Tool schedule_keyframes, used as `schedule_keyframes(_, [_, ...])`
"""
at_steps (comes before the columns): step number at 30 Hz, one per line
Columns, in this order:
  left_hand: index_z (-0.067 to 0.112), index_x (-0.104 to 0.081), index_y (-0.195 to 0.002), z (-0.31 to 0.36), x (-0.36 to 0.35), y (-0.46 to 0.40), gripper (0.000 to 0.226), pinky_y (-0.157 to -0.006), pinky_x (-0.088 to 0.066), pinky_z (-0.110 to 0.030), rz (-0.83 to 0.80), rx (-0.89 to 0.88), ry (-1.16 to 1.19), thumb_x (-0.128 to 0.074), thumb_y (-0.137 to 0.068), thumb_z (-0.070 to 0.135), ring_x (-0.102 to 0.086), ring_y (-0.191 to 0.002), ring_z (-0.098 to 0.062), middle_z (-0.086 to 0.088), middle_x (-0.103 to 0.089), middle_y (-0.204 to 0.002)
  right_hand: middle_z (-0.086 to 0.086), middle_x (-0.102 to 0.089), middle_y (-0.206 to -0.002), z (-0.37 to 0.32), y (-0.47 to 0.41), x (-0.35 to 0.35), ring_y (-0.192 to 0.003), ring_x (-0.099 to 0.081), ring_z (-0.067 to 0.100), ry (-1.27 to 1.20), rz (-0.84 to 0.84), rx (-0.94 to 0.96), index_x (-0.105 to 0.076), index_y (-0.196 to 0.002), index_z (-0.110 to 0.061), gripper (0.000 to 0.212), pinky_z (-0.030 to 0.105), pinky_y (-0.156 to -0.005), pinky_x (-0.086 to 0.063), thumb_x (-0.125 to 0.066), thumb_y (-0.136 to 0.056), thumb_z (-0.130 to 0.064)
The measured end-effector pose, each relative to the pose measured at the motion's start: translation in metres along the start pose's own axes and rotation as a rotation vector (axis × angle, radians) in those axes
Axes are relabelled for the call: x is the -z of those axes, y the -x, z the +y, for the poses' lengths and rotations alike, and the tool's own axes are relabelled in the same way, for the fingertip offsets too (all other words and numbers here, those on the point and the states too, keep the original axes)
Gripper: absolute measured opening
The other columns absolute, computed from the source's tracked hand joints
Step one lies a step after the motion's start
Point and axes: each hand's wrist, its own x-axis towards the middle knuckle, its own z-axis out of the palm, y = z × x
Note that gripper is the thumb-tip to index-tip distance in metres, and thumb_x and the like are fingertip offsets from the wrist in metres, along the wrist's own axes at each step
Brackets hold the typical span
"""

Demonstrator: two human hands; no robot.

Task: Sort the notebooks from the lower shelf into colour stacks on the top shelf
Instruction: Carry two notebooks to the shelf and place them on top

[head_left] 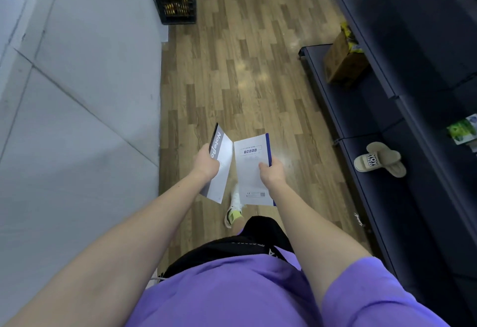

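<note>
A: Where are the notebooks?

B: 2 in view, 1 per hand, both held out over the wooden floor (pixel 240 73) in front of the person. The left hand (pixel 206 162) has its fingers curled round the grey-spined notebook (pixel 222 169); the right hand (pixel 271 170) pinches the blue-spined notebook (pixel 250 171) at its right edge, thumb on the cover.

A: How do they lie?

B: Long axes run near to far, almost parallel, inner edges close at the far end. Each sticks out both beyond and below its hand.

A: And the shelves?

B: The dark shelving (pixel 387 94) stands to the right, so the right hand is nearer it. I judge the next move is a turn rightward and a lift; the top shelf itself I cannot pick out.

A: Looks?

B: Thin, pale covers; 1 with a grey band lettered "Note", 1 with a blue spine and a printed label box.
</note>
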Motion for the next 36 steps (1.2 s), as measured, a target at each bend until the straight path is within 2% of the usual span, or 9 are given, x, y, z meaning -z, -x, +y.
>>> schedule_keyframes(6, [0.013, -0.055, -0.111, 0.048, 0.017, -0.091, 0.032, -0.073, -0.046, -0.033, -0.019, -0.013, -0.090, -0.037, -0.087, 0.002, -0.058, -0.093, -0.029, -0.007, -0.062, -0.107, 0.000, -0.067, -0.110, -0.058, -0.079, -0.017, -0.100, -0.063, 0.026, -0.061, 0.000, -0.045, -0.061, -0.114, -0.023, 0.025, 0.042, -0.090, -0.053, -0.046, -0.097, -0.014])
schedule_keyframes(9, [0.018, -0.055, -0.116, 0.077, 0.021, -0.130, 0.032, -0.079, -0.049, -0.036, -0.046, -0.026, -0.141, -0.041, -0.090, 0.005, -0.060, -0.097, -0.028, -0.003, -0.063, -0.108, -0.001, -0.068, -0.111, -0.086, -0.112, -0.017, -0.099, -0.063, 0.024, -0.084, 0.006, -0.083, -0.059, -0.111, -0.026, 0.022, 0.042, -0.091, -0.053, -0.047, -0.097, -0.016])
schedule_keyframes(14, [0.021, -0.055, -0.110, 0.116, 0.021, -0.179, 0.032, -0.079, -0.049, -0.036, -0.084, -0.071, -0.183, -0.039, -0.088, 0.004, -0.059, -0.097, -0.027, -0.001, -0.062, -0.105, 0.000, -0.068, -0.111, -0.121, -0.153, -0.011, -0.099, -0.063, 0.025, -0.141, 0.029, -0.115, -0.061, -0.117, -0.023, 0.027, 0.037, -0.086, -0.052, -0.046, -0.096, -0.015])
schedule_keyframes(17, [0.020, -0.053, -0.110, 0.132, 0.021, -0.200, 0.032, -0.078, -0.046, -0.034, -0.128, -0.086, -0.208, -0.038, -0.087, 0.003, -0.058, -0.095, -0.026, 0.000, -0.061, -0.103, -0.002, -0.069, -0.109, -0.134, -0.169, -0.006, -0.100, -0.064, 0.024, -0.193, 0.058, -0.122, -0.063, -0.115, -0.026, 0.032, 0.039, -0.090, -0.053, -0.044, -0.094, -0.011])
schedule_keyframes(20, [0.016, -0.055, -0.104, 0.152, 0.018, -0.227, 0.031, -0.075, -0.046, -0.035, -0.156, -0.120, -0.229, -0.036, -0.083, 0.002, -0.057, -0.091, -0.029, -0.004, -0.062, -0.101, -0.001, -0.070, -0.107, -0.144, -0.185, -0.002, -0.099, -0.065, 0.026, -0.217, 0.122, -0.141, -0.062, -0.105, -0.026, 0.028, 0.041, -0.091, -0.053, -0.043, -0.093, -0.010])
schedule_keyframes(24, [0.014, -0.055, -0.104, 0.183, 0.007, -0.263, 0.032, -0.066, -0.041, -0.032, -0.249, -0.219, -0.287, -0.036, -0.083, -0.002, -0.054, -0.086, -0.028, -0.002, -0.060, -0.094, -0.004, -0.067, -0.098, -0.155, -0.200, 0.001, -0.090, -0.062, 0.023, -0.301, 0.205, -0.187, -0.060, -0.103, -0.026, 0.027, 0.031, -0.077, -0.048, -0.043, -0.093, -0.007])
schedule_keyframes(27, [0.016, -0.052, -0.099, 0.209, -0.002, -0.293, 0.028, -0.067, -0.038, -0.032, -0.343, -0.325, -0.381, -0.036, -0.084, -0.002, -0.052, -0.087, -0.028, -0.002, -0.058, -0.093, -0.006, -0.064, -0.090, -0.168, -0.210, 0.002, -0.081, -0.059, 0.019, -0.395, 0.299, -0.230, -0.060, -0.102, -0.023, 0.027, 0.029, -0.070, -0.046, -0.041, -0.093, -0.006])
schedule_keyframes(33, [0.016, -0.056, -0.119, 0.269, -0.014, -0.336, 0.042, -0.075, -0.044, -0.032, -0.560, -0.502, -0.537, -0.037, -0.085, 0.001, -0.057, -0.096, -0.030, -0.006, -0.062, -0.109, -0.006, -0.067, -0.097, -0.187, -0.217, -0.013, -0.087, -0.062, 0.022, -0.604, 0.558, -0.346, -0.063, -0.109, -0.022, 0.027, 0.031, -0.077, -0.049, -0.044, -0.094, -0.011])
schedule_keyframes(36, [0.015, -0.055, -0.108, 0.296, -0.021, -0.352, 0.031, -0.069, -0.043, -0.032, -0.631, -0.610, -0.561, -0.039, -0.086, 0.001, -0.057, -0.092, -0.030, -0.008, -0.063, -0.106, -0.002, -0.068, -0.107, -0.198, -0.220, -0.018, -0.093, -0.063, 0.023, -0.666, 0.664, -0.362, -0.065, -0.115, -0.023, 0.032, 0.030, -0.079, -0.048, -0.044, -0.095, -0.011])
